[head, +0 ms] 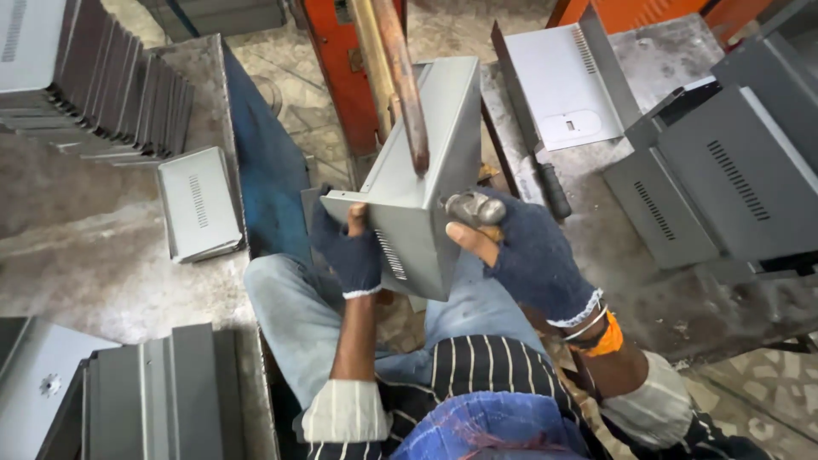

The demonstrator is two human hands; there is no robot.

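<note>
A grey bent sheet-metal housing (426, 162) with vent slots stands tilted over my lap, set against a rusty vertical bar (405, 85). My left hand (351, 247), in a dark fingerless glove, grips its lower left edge. In the same kind of glove, my right hand (520, 247) holds a hammer (474, 207); its steel head rests against the housing's right side. The handle is hidden in my palm.
A row of grey panels (119, 85) stands upright at the far left, with one slotted panel (200, 204) lying flat beside it. More grey housings (724, 170) lie on the right bench, others (153, 392) at lower left. An orange machine frame (341, 60) stands behind the bar.
</note>
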